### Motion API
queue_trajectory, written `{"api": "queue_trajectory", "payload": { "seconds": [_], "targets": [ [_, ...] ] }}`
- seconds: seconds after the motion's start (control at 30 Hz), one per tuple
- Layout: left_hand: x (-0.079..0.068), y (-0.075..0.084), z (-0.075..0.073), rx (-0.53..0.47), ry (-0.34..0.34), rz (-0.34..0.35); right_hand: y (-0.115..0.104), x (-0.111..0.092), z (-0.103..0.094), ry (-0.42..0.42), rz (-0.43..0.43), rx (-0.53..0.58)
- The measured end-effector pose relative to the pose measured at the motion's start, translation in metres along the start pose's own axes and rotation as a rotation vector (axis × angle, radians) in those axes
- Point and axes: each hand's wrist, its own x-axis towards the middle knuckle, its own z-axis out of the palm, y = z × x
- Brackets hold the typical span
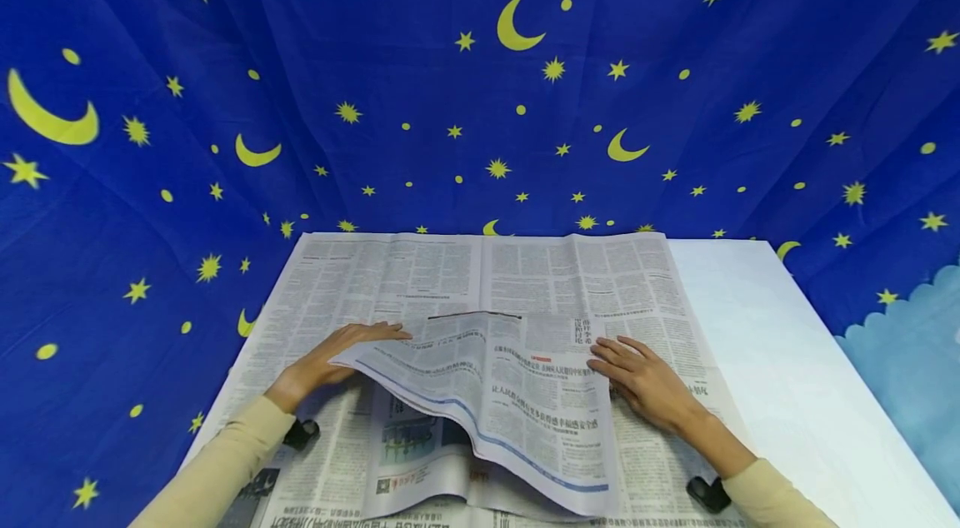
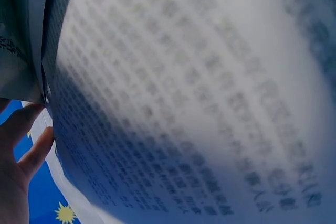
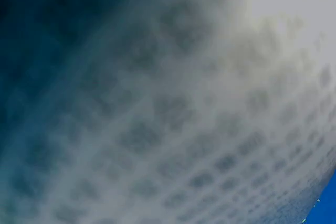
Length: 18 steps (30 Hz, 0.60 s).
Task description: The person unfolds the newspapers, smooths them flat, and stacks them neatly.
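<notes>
A folded newspaper (image 1: 540,403) lies in front of me, its left side lifted and bowed and its right side lower. My left hand (image 1: 337,357) holds the raised left edge, with part of the hand hidden behind the paper. In the left wrist view, fingertips (image 2: 39,148) meet the edge of the printed sheet (image 2: 157,77). My right hand (image 1: 648,382) rests at the upper right edge of the folded newspaper, fingers nearly straight and touching it. Only blurred newsprint (image 3: 173,114) fills the right wrist view; the right hand is hidden there.
Spread newspaper sheets (image 1: 420,270) cover most of the white table (image 1: 735,303). The table's bare white strip is on the right. A blue cloth with yellow moons and stars (image 1: 420,95) hangs behind and at both sides.
</notes>
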Motion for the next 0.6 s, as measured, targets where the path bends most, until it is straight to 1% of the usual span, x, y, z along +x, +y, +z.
{"api": "queue_trajectory", "payload": {
  "seconds": [0.03, 0.07, 0.1, 0.13, 0.17, 0.23, 0.33, 0.37, 0.4, 0.43, 0.47, 0.57, 0.6],
  "targets": [
    [0.002, -0.002, 0.002, -0.417, 0.054, 0.011, 0.001, 0.000, 0.000, 0.013, -0.006, 0.002],
    [0.003, -0.003, 0.005, -0.685, 0.106, 0.033, 0.002, 0.000, 0.000, 0.022, -0.007, 0.007],
    [0.004, -0.005, 0.007, -0.873, 0.144, 0.038, 0.003, -0.001, -0.001, 0.030, -0.004, 0.013],
    [0.004, -0.006, 0.008, -0.920, 0.143, 0.037, 0.004, -0.001, -0.001, 0.035, 0.003, 0.020],
    [0.004, -0.007, 0.009, -0.957, 0.129, 0.025, 0.004, -0.002, -0.002, 0.038, 0.008, 0.024],
    [0.004, -0.008, 0.011, -1.005, 0.095, -0.015, 0.006, -0.002, -0.003, 0.033, 0.015, 0.036],
    [0.004, -0.008, 0.014, -1.053, 0.055, -0.097, 0.007, -0.003, -0.006, 0.019, 0.011, 0.048],
    [0.004, -0.008, 0.015, -1.097, 0.031, -0.135, 0.007, -0.003, -0.006, 0.012, 0.010, 0.051],
    [0.005, -0.008, 0.015, -1.137, 0.020, -0.161, 0.007, -0.004, -0.007, 0.002, 0.010, 0.054],
    [0.005, -0.008, 0.016, -1.189, 0.017, -0.175, 0.007, -0.004, -0.007, -0.007, 0.012, 0.058],
    [0.005, -0.008, 0.016, -1.206, 0.015, -0.190, 0.006, -0.003, -0.007, -0.016, 0.016, 0.061],
    [0.007, -0.008, 0.015, -1.166, 0.036, -0.174, 0.005, -0.003, -0.007, -0.033, 0.031, 0.074],
    [0.007, -0.008, 0.016, -1.116, 0.065, -0.152, 0.004, -0.002, -0.006, -0.036, 0.035, 0.077]
  ]
}}
